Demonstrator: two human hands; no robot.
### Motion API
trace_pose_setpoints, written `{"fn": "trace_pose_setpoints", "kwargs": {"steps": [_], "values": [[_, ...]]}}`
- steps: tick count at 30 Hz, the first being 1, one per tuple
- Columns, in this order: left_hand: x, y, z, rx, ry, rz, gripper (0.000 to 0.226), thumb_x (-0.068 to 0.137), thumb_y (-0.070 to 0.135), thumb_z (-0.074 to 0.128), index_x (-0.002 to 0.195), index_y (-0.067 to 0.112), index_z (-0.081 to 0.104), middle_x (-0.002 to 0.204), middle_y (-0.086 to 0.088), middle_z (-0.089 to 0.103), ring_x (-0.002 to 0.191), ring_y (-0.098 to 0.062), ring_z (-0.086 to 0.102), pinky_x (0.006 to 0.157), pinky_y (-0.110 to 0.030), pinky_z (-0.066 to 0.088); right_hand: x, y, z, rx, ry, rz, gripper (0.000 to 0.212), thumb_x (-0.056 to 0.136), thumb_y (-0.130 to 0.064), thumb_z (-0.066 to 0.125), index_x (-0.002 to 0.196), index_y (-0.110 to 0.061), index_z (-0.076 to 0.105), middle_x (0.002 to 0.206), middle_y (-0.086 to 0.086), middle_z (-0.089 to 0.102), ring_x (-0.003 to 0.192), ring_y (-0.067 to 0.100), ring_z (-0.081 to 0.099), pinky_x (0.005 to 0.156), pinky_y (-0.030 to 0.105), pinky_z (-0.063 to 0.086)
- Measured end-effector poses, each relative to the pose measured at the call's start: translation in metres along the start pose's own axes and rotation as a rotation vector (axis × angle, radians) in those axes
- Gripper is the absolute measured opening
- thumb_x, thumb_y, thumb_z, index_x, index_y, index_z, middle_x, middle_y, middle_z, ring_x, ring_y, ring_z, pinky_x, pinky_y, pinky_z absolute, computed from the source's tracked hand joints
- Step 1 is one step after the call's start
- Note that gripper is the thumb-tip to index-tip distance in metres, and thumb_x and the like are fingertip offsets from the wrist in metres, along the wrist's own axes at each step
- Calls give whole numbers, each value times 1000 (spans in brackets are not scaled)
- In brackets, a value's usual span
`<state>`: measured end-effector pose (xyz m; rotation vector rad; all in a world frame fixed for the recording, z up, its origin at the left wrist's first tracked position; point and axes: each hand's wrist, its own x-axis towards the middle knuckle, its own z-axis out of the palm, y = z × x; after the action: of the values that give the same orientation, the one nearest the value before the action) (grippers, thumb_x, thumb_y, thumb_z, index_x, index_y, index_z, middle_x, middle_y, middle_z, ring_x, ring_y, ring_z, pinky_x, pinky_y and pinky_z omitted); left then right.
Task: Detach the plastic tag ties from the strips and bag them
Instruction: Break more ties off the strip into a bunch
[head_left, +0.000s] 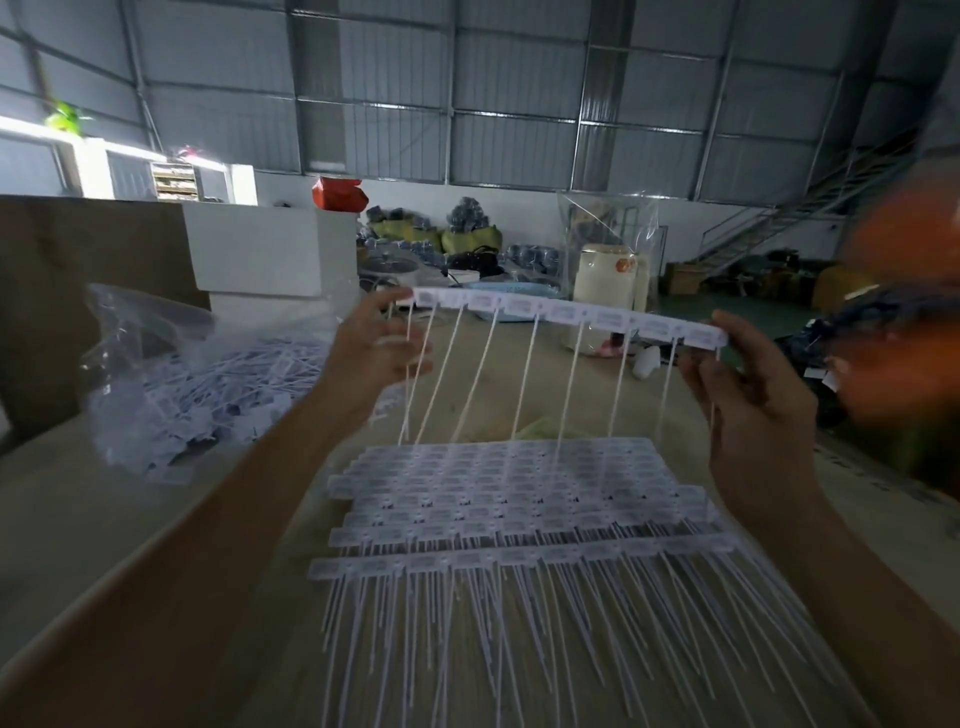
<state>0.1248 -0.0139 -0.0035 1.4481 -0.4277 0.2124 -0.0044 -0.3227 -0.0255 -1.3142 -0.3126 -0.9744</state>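
A strip of white tag ties (571, 316) is held up above the stack of strips (519, 499) on the table (78, 519). The left hand (382, 353) pinches its left end, and the right hand (748, 384) pinches its right end between thumb and fingers. Ties hang down between the hands. A clear bag of loose ties (208, 384) lies left of the stack.

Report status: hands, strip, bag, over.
Both hands, left and right, hold one white plastic tag-tie strip raised by its ends. Stacked strips wait below. Clear plastic bag left, part-filled. Nothing blocking.
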Motion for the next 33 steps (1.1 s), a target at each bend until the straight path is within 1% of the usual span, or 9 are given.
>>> {"fn": "trace_pose_setpoints", "kwargs": {"steps": [5, 8, 15, 18, 21, 23, 25, 30, 33], "values": [[-9, 56, 8, -47, 16, 211, 56, 86, -17, 57, 124, 24, 59, 101, -10, 71, 88, -22, 73, 69, -35, 60, 4, -3, -6, -19, 151, 110, 25, 98, -5, 57, 115, -19, 68, 115, 1, 70, 110, 16, 67, 90, 25, 55], [-15, 83, 2, -64, 25, 265, 44, 91, -6, 60, 123, 25, 60, 99, -10, 74, 85, -27, 74, 64, -37, 61, 5, -4, -11, -84, 92, 251, 25, 99, -7, 55, 121, -12, 65, 110, 4, 73, 102, 18, 71, 83, 28, 58], [-13, 82, -13, 301, 106, 149, 25, 94, 7, 63, 116, 19, 64, 76, -12, 74, 56, -31, 69, 49, -33, 57, 6, -3, -6, 6, -64, 694, 24, 96, 2, 53, 118, 1, 58, 112, 24, 67, 83, 25, 75, 61, 24, 58], [-4, 69, -15, 463, 116, 116, 24, 97, 11, 61, 118, 23, 59, 70, -8, 74, 51, -32, 69, 44, -32, 55, 6, -2, -7, 15, -62, 778, 26, 91, 3, 53, 116, 5, 60, 96, 23, 71, 68, 17, 73, 53, 22, 55], [0, 56, -15, 685, -86, -28, 35, 96, 16, 64, 124, 32, 51, 83, -11, 72, 61, -27, 71, 46, -30, 53, 7, -2, -9, -6, 35, 750, 20, 96, -4, 50, 111, -6, 62, 97, 19, 73, 70, 19, 75, 52, 27, 56], [-4, 48, -14, 831, -314, -172, 44, 95, 26, 65, 133, 35, 46, 98, -10, 69, 73, -23, 73, 55, -33, 59, 7, -1, -9, -67, 45, 740, 20, 98, -10, 48, 112, -11, 62, 99, 15, 72, 70, 18, 75, 51, 27, 56], [-5, 44, -13, 893, -395, -240, 42, 97, 32, 62, 135, 35, 45, 104, -8, 65, 74, -21, 74, 65, -38, 62, 5, 0, -8, -106, 40, 751, 20, 99, -13, 49, 115, -13, 61, 99, 13, 72, 69, 18, 75, 47, 27, 54], [-2, 52, -19, 933, -298, -241, 24, 105, 20, 46, 126, 30, 52, 103, -19, 62, 62, -28, 73, 51, -30, 55, 1, 1, -5, -105, -5, 729, 21, 97, -13, 54, 116, -5, 62, 94, 16, 69, 66, 19, 73, 49, 26, 53], [0, 52, -21, 1155, -180, -74, 37, 100, 3, 49, 129, 25, 55, 117, -22, 61, 90, -37, 70, 70, -42, 59, -5, 4, -4, -236, -21, 705, 15, 96, -13, 57, 110, -9, 62, 98, 17, 69, 69, 24, 74, 53, 29, 55]]}}
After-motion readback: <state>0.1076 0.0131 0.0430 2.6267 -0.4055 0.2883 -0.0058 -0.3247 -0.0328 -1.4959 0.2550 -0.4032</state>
